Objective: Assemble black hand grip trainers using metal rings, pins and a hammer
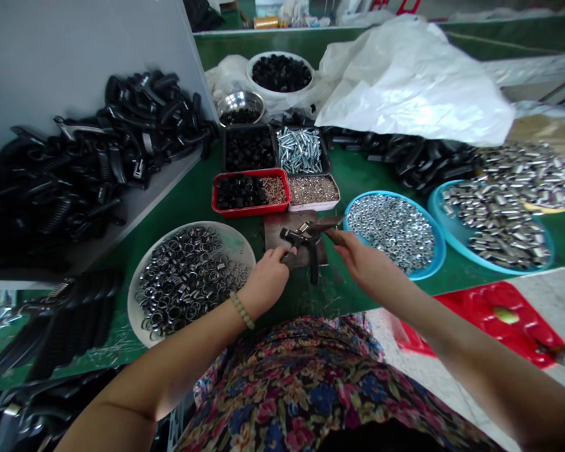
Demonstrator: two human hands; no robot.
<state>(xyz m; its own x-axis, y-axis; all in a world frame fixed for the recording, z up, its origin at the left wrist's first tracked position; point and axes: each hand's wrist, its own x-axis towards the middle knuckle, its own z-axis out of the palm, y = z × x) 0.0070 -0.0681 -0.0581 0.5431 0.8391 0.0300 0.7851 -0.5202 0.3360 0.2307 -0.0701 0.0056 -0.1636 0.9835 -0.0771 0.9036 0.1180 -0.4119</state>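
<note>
Head view: near the centre of the frame, a black part [314,260] with a bright metal fitting [304,227] lies over a metal plate [273,227], between my two hands. From my left hand [266,279] it lies up and to the right; from my right hand [355,256], to the left. Its narrow leg runs down the frame, toward me. My left hand, looking slightly nearer, is closed round a dark grip [289,259] at the part's lower left; my right is wrapped round a dark handle [334,235], whose other end I cannot make out clearly.
</note>
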